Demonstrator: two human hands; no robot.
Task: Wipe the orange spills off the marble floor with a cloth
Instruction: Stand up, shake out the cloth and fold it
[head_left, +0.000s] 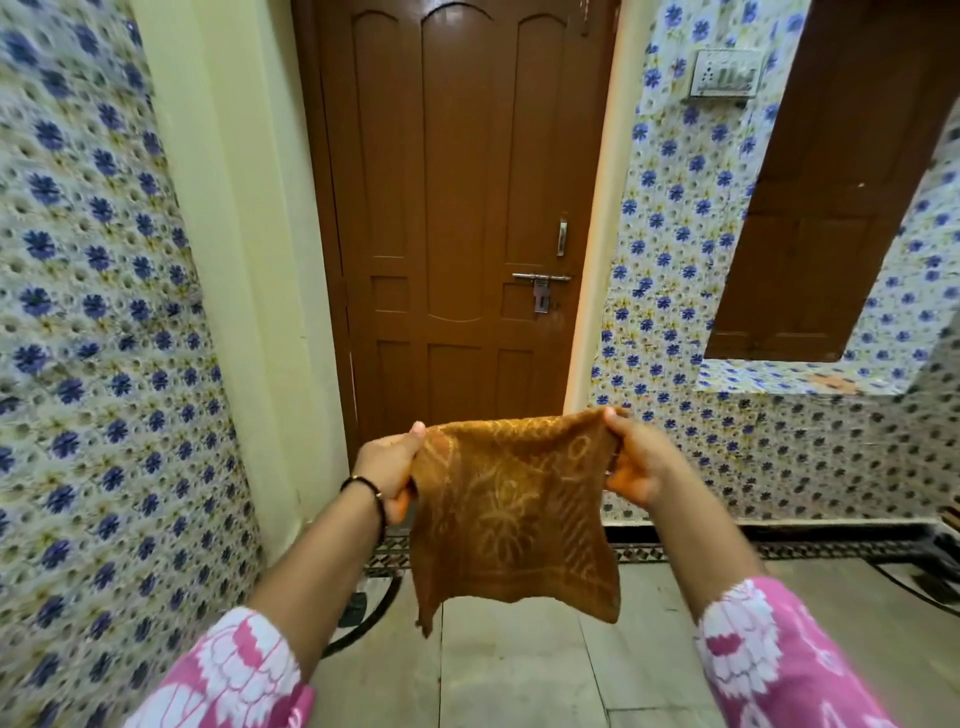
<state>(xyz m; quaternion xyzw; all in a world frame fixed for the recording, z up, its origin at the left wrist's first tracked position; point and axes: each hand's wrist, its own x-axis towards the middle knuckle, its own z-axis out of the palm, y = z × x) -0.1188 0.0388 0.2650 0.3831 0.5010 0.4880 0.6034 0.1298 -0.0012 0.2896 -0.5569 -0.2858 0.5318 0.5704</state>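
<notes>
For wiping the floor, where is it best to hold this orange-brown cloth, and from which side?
Probably keep hold of the top edge. The cloth hangs flat and spread open, the left hand and right hand each gripping an upper corner from its own side. Its lower edge hangs free above the marble floor, ready to be lowered.

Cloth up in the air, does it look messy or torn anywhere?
A little. The cloth is held up by its top corners, left hand and right hand. Its bottom edge looks ragged, with a thread-like bit dangling at the lower left corner. No orange spills show on the floor here.
</notes>
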